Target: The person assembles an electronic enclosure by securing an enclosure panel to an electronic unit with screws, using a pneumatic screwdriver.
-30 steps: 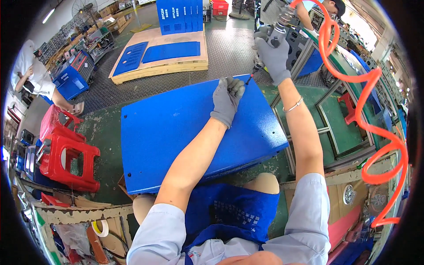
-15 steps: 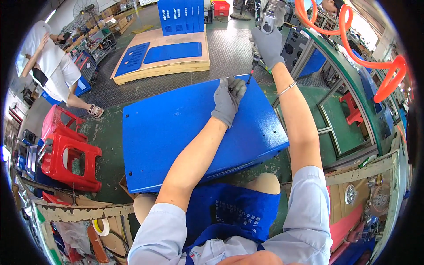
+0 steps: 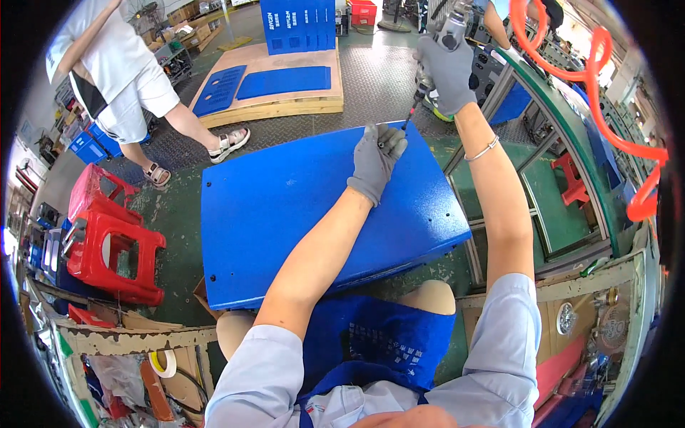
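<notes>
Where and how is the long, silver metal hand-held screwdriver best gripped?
Probably around the silver screwdriver barrel, from the right, where the grey-gloved right hand grips: it is long and leans right toward its top, while the thin dark bit points down at the blue rectangular panel, close beside the grey-gloved left hand.

Two gloved hands (image 3: 377, 157) (image 3: 447, 75), one driver (image 3: 453, 30)
</notes>
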Available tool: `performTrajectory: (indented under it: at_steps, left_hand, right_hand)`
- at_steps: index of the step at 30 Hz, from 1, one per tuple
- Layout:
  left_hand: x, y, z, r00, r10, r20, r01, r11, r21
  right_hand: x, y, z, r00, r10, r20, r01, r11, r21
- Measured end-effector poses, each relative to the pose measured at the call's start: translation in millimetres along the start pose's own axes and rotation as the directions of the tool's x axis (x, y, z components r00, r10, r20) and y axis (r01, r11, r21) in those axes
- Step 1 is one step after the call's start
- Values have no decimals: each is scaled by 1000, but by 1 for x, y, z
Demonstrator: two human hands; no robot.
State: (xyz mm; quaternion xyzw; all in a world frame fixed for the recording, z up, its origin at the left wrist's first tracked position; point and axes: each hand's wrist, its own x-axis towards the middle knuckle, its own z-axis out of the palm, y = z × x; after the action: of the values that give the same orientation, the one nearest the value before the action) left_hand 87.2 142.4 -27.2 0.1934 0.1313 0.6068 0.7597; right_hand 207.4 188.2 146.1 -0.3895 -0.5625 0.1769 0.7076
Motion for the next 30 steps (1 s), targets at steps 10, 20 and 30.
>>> performTrajectory:
  at_steps: [10,20,30]
  left_hand:
    - [9,7,-14,924,-241,298,285,951,-116]
    - [-54,-2,20,861,-458,223,390,874,291]
    - [-269,-74,80,459,-865,202,791,502,351]
  right_hand:
    - [-52,-85,-19,988,149,43,-155,954,257]
    - [-170,-151,-143,998,-25,-51,42,936,348]
    - [-357,-154,-188,941,-243,-235,281,949,145]
